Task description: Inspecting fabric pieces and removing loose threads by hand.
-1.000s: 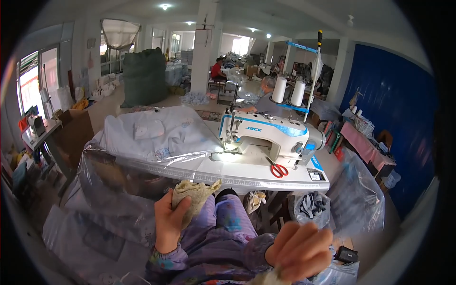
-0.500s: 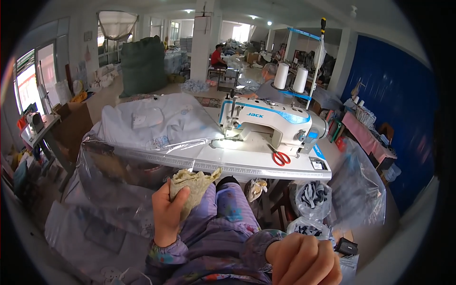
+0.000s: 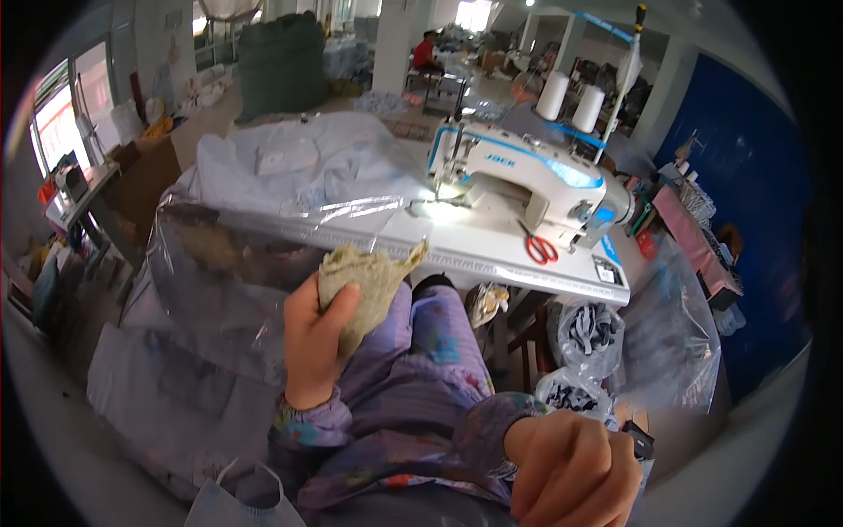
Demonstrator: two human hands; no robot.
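- The left hand (image 3: 313, 338) grasps a crumpled, folded yellow-green piece (image 3: 367, 288) between thumb and fingers; its material is hard to tell.
- That piece is upright above the person's lap, by the near edge of a white table (image 3: 483, 235).
- The right hand (image 3: 580, 465), at the near right, has its fingers curled inward, knuckles showing; whether it grips anything cannot be told.
- On the table's right part stands a white and blue sewing machine (image 3: 518, 171), its lamp lit; red-handled scissors (image 3: 542, 252) lie beside it.
- Pale grey fabric (image 3: 303, 162) covers the table's left part.
- Right of the lap, a clear bag (image 3: 591, 338) holds striped cloth.
- At the near left lies a pale face mask (image 3: 237, 508).
- Far off, someone in red (image 3: 428, 54) sits.
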